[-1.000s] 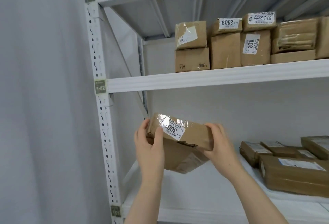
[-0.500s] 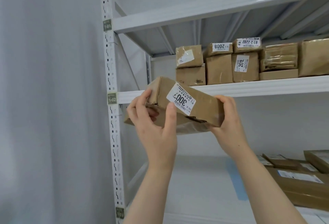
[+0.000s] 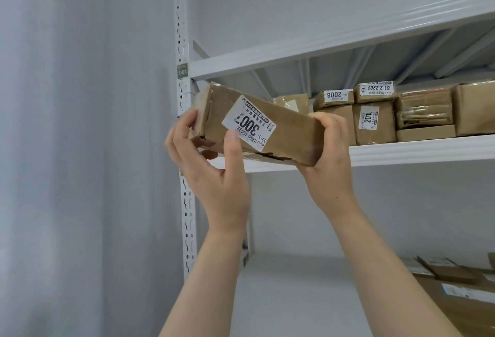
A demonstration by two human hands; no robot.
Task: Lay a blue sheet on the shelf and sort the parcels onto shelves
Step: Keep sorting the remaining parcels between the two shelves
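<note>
White rack, upright post (image 3: 184, 122) at 9 o'clock, middle shelf (image 3: 417, 149) running out to 3 o'clock. Stacked parcels (image 3: 375, 122) sit on it at 2 o'clock; more parcels (image 3: 455, 291) lie low at 5 o'clock. No blue sheet in view.

The held parcel (image 3: 292, 133), a long brown box, is dead centre in front of the middle shelf's left end, tilted with its left end high and not yet set down.

Risk: the high left end is close to the post and the beam above and could snag going in. Pushed right, it could shove the stack. The torn underside seam may split under a squeeze.

Right hand (image 3: 332, 160) is wrapped round the box's right end, fingers curled over the top. Left hand (image 3: 214, 176) is half spread, thumb pressed on the front face by the label (image 3: 247, 122), fingers hooked on the left end; that hold looks loose.
</note>
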